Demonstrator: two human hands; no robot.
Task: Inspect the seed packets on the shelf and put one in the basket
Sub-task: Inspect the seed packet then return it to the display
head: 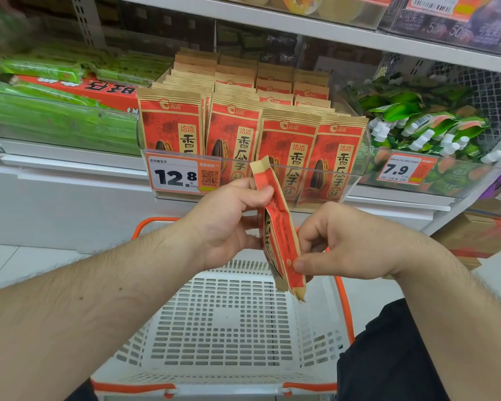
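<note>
I hold one red-and-tan seed packet (281, 235) edge-on in front of me, above the basket. My left hand (229, 224) pinches its upper part between thumb and fingers. My right hand (347, 244) pinches its lower edge. Beneath the packet sits a white slotted basket (223, 322) with orange handles, nothing lying in it. On the shelf behind, several rows of the same seed packets (243, 134) stand upright in a clear plastic tray, with a price tag reading 12.8 (182, 176) clipped to its front.
Green wrapped snacks and a red box (70, 91) lie on the shelf to the left. Green pouches with white caps (425, 125) fill a tray at right, tagged 7.9. An upper shelf (330, 27) overhangs the packets. A cardboard box (475, 233) stands at the right.
</note>
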